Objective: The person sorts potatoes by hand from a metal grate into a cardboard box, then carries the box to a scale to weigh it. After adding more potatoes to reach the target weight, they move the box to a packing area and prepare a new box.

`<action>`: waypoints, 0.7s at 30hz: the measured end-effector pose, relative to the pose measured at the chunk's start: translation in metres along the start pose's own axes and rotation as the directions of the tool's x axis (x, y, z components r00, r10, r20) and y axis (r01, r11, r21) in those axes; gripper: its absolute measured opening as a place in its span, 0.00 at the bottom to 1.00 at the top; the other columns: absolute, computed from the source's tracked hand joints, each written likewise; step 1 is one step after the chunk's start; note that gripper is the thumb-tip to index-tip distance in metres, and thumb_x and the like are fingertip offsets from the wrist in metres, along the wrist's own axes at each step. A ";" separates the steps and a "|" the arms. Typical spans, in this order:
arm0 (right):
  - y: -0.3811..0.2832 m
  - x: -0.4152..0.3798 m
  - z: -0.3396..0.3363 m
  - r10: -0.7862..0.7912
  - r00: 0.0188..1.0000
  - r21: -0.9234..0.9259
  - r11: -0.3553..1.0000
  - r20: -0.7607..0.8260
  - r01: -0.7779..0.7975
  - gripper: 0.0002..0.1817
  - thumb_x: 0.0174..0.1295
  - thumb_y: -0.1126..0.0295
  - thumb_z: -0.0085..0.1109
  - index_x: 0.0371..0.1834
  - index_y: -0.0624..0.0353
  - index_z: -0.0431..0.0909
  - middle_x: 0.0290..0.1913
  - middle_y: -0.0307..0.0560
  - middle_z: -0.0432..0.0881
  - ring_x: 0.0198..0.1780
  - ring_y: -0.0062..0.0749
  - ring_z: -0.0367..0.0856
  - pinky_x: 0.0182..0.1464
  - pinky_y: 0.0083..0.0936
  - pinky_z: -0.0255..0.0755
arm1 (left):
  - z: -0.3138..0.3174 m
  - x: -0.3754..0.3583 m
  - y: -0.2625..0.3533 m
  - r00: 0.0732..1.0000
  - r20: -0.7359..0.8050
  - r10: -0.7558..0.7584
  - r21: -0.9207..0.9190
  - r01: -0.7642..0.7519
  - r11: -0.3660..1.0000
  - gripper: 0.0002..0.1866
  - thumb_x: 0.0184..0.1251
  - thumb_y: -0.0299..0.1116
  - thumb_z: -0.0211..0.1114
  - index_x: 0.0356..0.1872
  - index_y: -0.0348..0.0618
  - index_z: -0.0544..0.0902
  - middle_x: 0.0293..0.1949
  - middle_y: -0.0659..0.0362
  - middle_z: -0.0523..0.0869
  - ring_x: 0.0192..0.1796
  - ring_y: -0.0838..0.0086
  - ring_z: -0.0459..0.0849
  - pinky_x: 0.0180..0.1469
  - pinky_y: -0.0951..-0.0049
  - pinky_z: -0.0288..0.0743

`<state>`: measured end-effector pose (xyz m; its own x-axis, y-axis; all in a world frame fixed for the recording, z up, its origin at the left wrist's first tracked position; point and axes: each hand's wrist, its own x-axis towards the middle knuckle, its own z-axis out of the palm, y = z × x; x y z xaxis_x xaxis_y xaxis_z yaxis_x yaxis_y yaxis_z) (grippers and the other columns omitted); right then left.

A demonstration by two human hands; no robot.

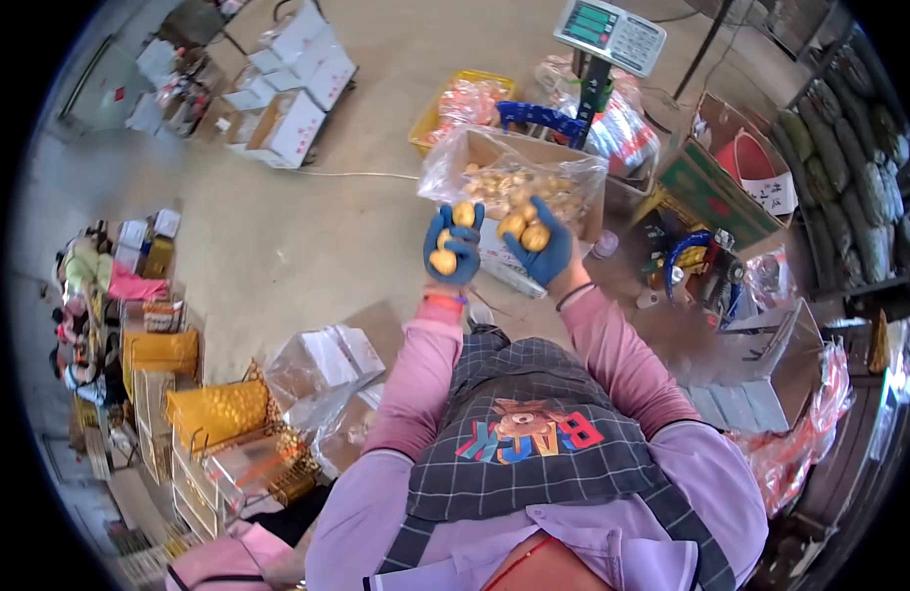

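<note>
Both hands wear blue gloves and are raised in front of an open cardboard box (pixel 595 219) lined with clear plastic. Round, yellow-brown potato-like items (pixel 509 185) fill part of the box. My left hand (pixel 455 248) is closed around a few of these items (pixel 443 261), one of them between the fingertips. In my right hand (pixel 546 254), turned palm up with the fingers curled, rest several more of the round items (pixel 535 237). The hands are apart, both at the near side of the box.
A digital scale (pixel 609 37) stands behind the box, beside a yellow crate (pixel 416 126). To the right are a green-edged carton (pixel 706 187) and shelves with filled bags. White boxes (pixel 289 128) stand at upper left. Other people (pixel 90 266) are at far left, near yellow sacks (pixel 218 414).
</note>
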<state>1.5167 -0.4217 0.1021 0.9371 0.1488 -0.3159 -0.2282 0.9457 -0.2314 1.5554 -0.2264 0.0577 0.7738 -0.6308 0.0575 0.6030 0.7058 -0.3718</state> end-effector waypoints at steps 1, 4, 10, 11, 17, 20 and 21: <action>-0.017 0.021 0.001 -0.069 0.997 0.005 0.998 -0.040 0.069 0.28 0.58 0.69 0.67 0.62 0.62 0.69 0.51 0.47 0.77 0.53 0.32 0.77 0.53 0.32 0.77 | 0.001 0.032 0.014 0.999 -0.014 -0.029 0.023 0.029 0.999 0.13 0.70 0.35 0.60 0.52 0.49 0.83 0.67 0.43 0.66 0.42 0.71 0.79 0.34 0.80 0.79; -0.041 0.128 -0.071 -0.473 0.830 -0.515 0.652 0.296 0.556 0.21 0.65 0.66 0.55 0.62 0.47 0.69 0.55 0.46 0.72 0.59 0.47 0.73 0.57 0.50 0.76 | -0.018 0.120 0.066 0.977 -0.132 -0.169 -0.083 0.159 0.984 0.13 0.66 0.34 0.64 0.51 0.49 0.82 0.65 0.44 0.67 0.39 0.73 0.79 0.36 0.78 0.80; -0.016 0.299 -0.073 -0.504 0.855 -0.888 0.332 0.119 0.319 0.18 0.59 0.67 0.64 0.49 0.65 0.74 0.45 0.49 0.79 0.48 0.35 0.78 0.49 0.33 0.77 | -0.111 0.232 0.205 0.872 -0.481 0.095 -0.038 -0.129 0.991 0.29 0.65 0.44 0.59 0.64 0.43 0.68 0.62 0.50 0.73 0.48 0.67 0.80 0.45 0.67 0.81; -0.013 0.316 -0.065 -0.559 0.799 -0.970 -0.213 0.220 0.118 0.22 0.53 0.67 0.73 0.46 0.69 0.76 0.38 0.44 0.84 0.40 0.24 0.81 0.42 0.23 0.77 | -0.106 0.241 0.209 0.723 -0.569 0.391 0.284 -0.274 0.919 0.31 0.66 0.48 0.56 0.65 0.41 0.66 0.60 0.51 0.74 0.51 0.64 0.79 0.47 0.63 0.81; -0.004 0.383 -0.127 -0.027 0.904 -0.094 0.995 -0.426 -0.015 0.20 0.60 0.64 0.65 0.52 0.62 0.77 0.47 0.50 0.84 0.47 0.41 0.83 0.47 0.33 0.77 | -0.160 0.191 0.256 0.486 -0.781 0.393 0.622 0.537 0.571 0.39 0.56 0.53 0.66 0.64 0.39 0.68 0.54 0.47 0.79 0.52 0.56 0.81 0.49 0.56 0.78; -0.037 0.361 -0.148 -0.373 0.911 -0.965 -0.120 -0.174 -0.234 0.30 0.61 0.63 0.56 0.67 0.57 0.64 0.57 0.55 0.78 0.53 0.52 0.80 0.57 0.37 0.74 | -0.169 0.165 0.240 0.890 -0.122 0.439 0.302 0.455 -0.838 0.32 0.57 0.48 0.65 0.59 0.36 0.74 0.51 0.43 0.82 0.50 0.54 0.84 0.50 0.56 0.78; -0.046 0.344 -0.153 -0.328 0.940 -0.841 -0.478 -0.099 -0.255 0.31 0.56 0.59 0.60 0.64 0.55 0.69 0.53 0.58 0.80 0.51 0.53 0.80 0.55 0.39 0.74 | -0.137 0.175 0.227 0.808 -0.415 0.419 0.158 0.518 -0.841 0.28 0.58 0.46 0.64 0.55 0.36 0.77 0.49 0.42 0.83 0.49 0.52 0.84 0.50 0.56 0.78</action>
<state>1.8090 -0.4583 -0.1362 0.9291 -0.1988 -0.3118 -0.3522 -0.7325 -0.5826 1.8009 -0.2211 -0.1439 0.7968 -0.3478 -0.4941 -0.0759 -0.8689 0.4892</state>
